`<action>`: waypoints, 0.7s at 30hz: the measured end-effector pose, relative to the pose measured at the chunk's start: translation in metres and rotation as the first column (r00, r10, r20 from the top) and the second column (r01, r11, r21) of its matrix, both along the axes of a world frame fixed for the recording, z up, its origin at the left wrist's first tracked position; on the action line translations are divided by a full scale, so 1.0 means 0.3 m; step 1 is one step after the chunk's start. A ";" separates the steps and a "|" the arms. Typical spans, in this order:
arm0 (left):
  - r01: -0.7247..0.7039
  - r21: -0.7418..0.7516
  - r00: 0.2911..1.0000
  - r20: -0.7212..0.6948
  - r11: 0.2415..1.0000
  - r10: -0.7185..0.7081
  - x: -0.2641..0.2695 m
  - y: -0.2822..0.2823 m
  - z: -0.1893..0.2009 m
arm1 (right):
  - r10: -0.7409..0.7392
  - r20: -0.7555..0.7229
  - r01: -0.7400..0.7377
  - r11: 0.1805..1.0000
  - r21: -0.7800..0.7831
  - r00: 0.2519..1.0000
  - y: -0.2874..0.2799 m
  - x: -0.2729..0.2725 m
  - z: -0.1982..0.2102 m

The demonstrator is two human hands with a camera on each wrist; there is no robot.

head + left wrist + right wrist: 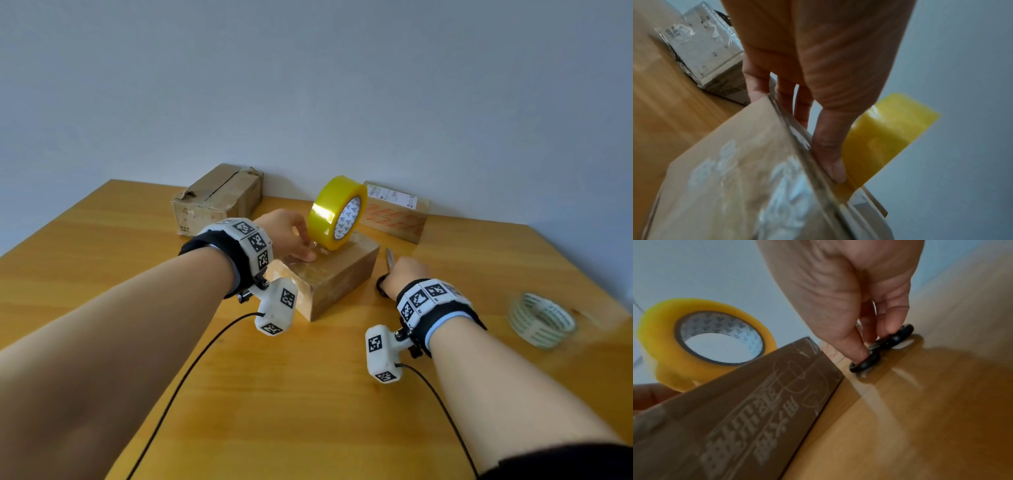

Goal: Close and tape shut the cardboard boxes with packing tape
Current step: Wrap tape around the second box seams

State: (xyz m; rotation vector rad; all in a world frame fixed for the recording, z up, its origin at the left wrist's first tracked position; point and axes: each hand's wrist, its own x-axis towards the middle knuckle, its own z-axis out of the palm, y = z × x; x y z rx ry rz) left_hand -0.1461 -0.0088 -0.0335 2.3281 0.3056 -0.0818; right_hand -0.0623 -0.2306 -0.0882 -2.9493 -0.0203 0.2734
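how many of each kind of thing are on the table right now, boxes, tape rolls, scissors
cardboard boxes: 3 (near box, torn box, labelled box)
tape rolls: 2 (yellow roll, pale roll)
scissors: 1
total: 6
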 end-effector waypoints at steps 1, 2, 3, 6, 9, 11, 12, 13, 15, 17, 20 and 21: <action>0.004 0.009 1.000 -0.013 1.000 -0.004 0.000 -0.005 -0.001 | -0.041 0.019 0.042 0.999 -0.024 0.999 -0.008 -0.008 0.002; 0.006 0.034 1.000 -0.029 0.999 -0.005 0.000 -0.006 -0.001 | -0.057 0.018 0.058 0.998 -0.034 0.998 -0.012 -0.016 0.005; 0.010 0.062 0.999 -0.046 0.998 -0.007 0.000 -0.004 -0.002 | -0.027 -0.001 0.027 0.998 -0.057 1.000 -0.016 -0.020 0.012; 0.037 0.103 0.993 -0.118 0.994 -0.025 -0.014 -0.009 0.007 | 0.000 -0.078 -0.003 0.999 -0.041 0.997 -0.037 -0.039 0.056; 0.081 0.199 0.986 -0.161 0.977 -0.049 -0.018 -0.019 0.022 | -0.194 -0.108 0.213 0.954 0.213 0.975 -0.068 -0.012 0.085; 0.069 0.260 0.993 -0.112 0.963 -0.041 -0.014 -0.023 0.033 | -0.247 -0.152 0.290 0.832 0.473 0.957 -0.081 -0.011 0.106; 0.068 0.267 0.996 -0.073 0.961 -0.050 -0.009 -0.026 0.040 | -0.218 -0.142 0.260 0.779 0.571 0.966 -0.091 -0.002 0.110; 0.081 0.242 0.996 -0.044 0.967 -0.072 -0.004 -0.032 0.049 | -0.174 -0.122 0.211 0.727 0.653 0.977 -0.099 -0.001 0.118; 0.133 0.104 0.991 -0.019 0.986 -0.131 0.001 -0.051 0.065 | -0.073 -0.083 0.110 0.650 0.752 0.994 -0.115 -0.005 0.132; 0.161 -0.050 0.987 -0.021 0.986 -0.162 -0.006 -0.067 0.074 | 0.031 -0.073 0.034 0.661 0.750 0.997 -0.130 -0.014 0.146; 0.155 -0.204 0.987 0.002 0.967 -0.158 -0.012 -0.075 0.063 | 0.151 -0.114 -0.039 0.750 0.660 0.982 -0.168 -0.051 0.175; 0.148 -0.240 0.989 0.015 0.959 -0.149 -0.015 -0.075 0.058 | 0.188 -0.128 -0.064 0.768 0.637 0.974 -0.183 -0.061 0.180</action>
